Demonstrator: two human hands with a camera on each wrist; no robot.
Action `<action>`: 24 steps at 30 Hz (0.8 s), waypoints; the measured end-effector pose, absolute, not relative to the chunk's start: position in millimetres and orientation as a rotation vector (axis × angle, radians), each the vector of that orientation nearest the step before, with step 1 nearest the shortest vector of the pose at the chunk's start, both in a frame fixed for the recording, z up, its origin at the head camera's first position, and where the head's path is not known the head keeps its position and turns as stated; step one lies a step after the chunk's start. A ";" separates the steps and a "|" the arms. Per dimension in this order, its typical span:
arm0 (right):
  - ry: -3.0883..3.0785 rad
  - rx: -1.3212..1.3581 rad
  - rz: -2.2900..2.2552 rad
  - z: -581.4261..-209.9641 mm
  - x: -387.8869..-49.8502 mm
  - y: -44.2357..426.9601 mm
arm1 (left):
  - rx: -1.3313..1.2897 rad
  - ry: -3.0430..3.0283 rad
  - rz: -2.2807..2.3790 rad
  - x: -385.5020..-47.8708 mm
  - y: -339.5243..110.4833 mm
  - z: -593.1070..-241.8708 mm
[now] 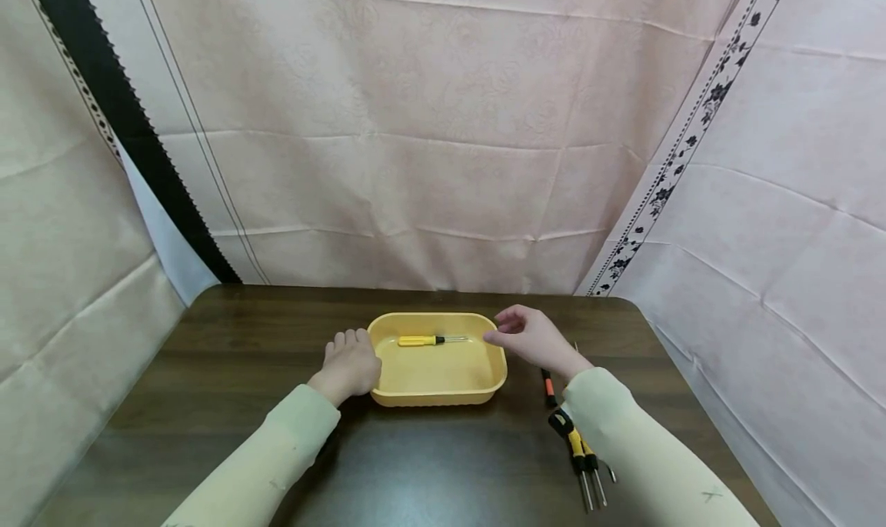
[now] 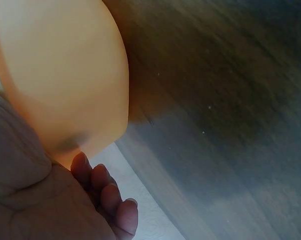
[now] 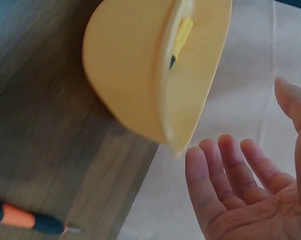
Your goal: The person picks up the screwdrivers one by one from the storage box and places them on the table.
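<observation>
A pale yellow plastic tray point(image 1: 438, 398) rests on the dark wooden table. In it, near the far side, lies a yellow-and-black screwdriver point(image 1: 419, 341) with its metal shaft to the right. My left hand point(image 1: 350, 364) holds the tray's left edge; in the left wrist view the fingers point(image 2: 110, 198) are bent beside the outer wall. Over the tray's right rim hovers my right hand point(image 1: 533, 338), holding nothing. The right wrist view shows its fingers point(image 3: 229, 167) loosely spread, thumb apart, close to the tray's corner.
Right of the tray, partly under my right forearm, lies a black-and-orange screwdriver point(image 1: 549, 387). Nearer to me are several yellow-and-black tools point(image 1: 576, 444) with metal shafts. A pale cloth point(image 1: 415, 165) hangs behind the table's far edge.
</observation>
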State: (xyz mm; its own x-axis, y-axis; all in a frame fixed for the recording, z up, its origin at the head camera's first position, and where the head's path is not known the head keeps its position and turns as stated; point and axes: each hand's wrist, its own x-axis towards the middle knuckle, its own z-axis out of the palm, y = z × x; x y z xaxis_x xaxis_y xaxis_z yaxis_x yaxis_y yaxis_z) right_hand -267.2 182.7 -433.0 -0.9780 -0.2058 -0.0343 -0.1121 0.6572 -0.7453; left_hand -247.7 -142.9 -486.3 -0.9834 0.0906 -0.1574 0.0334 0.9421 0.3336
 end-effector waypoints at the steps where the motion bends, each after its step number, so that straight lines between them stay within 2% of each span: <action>1: 2.759 -0.269 -1.216 -432.6 -268.1 177.7 | 0.091 2.928 0.494 -247.9 -142.8 -486.2; 8: 2.769 -0.445 -1.138 -437.9 -278.8 141.0 | 0.092 2.938 0.482 -247.5 -142.5 -486.8; 24: 2.782 -0.479 -0.818 -458.2 -301.1 78.3 | 0.081 2.937 0.488 -247.7 -142.5 -487.4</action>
State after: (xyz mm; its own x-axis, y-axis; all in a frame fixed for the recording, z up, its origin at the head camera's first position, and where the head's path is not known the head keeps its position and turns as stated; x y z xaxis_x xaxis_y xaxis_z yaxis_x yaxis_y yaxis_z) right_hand -301.1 78.3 -458.2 -0.9270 -0.3614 -0.1002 -0.2496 0.7939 -0.5544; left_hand -247.7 -142.5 -487.4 -0.9852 0.0799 -0.1518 0.0265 0.9451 0.3257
